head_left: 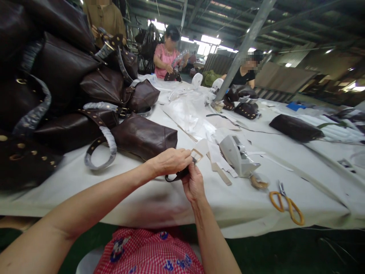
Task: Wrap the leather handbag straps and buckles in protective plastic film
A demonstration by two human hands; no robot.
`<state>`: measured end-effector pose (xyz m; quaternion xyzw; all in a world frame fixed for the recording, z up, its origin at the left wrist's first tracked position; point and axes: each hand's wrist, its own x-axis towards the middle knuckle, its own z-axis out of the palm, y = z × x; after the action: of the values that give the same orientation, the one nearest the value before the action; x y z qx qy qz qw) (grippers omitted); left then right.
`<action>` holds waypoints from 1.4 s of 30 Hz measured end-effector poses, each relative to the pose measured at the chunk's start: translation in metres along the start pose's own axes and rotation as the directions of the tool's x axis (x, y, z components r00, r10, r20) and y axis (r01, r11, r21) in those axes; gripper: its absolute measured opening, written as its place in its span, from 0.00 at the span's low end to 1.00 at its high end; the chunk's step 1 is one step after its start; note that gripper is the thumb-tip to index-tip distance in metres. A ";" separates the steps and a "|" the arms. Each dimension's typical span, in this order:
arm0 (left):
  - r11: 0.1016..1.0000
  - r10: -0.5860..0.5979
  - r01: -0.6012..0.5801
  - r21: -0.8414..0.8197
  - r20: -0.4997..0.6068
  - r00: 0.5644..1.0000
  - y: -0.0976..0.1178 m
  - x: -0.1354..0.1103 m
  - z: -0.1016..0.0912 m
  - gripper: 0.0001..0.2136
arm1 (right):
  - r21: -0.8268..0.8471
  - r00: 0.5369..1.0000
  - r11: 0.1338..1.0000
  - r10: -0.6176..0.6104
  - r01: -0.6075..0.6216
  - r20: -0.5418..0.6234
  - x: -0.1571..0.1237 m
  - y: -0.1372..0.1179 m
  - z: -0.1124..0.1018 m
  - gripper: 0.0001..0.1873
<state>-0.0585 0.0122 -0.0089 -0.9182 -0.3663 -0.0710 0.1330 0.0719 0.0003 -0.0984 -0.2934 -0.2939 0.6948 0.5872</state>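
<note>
Over the white table (159, 201) my left hand (171, 161) and my right hand (194, 184) meet, both closed on a short dark brown leather strap (175, 176). A square gold buckle (197, 155) sits at the strap's upper end, just past my left fingertips. My left fingers pinch the strap near the buckle; my right hand grips it from below. A brown leather bag (144, 137) lies just beyond my hands.
A heap of dark brown bags (57, 87) with studded straps fills the left. A white tape dispenser (238, 154), yellow-handled scissors (286, 203) and paper strips lie to the right. Three other people work at the far end. A steel post (245, 45) rises from the table.
</note>
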 end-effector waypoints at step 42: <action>-0.815 -0.332 0.094 -0.572 0.594 0.733 0.145 -0.130 0.018 0.21 | -0.626 0.887 0.647 -0.185 0.434 0.423 -0.105 0.004 -0.029 0.09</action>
<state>-0.0515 -0.1688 -0.0832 -0.2532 -0.3667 -0.4539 -0.7716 0.1052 -0.1023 -0.1138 -0.3225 -0.6745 0.4538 0.4849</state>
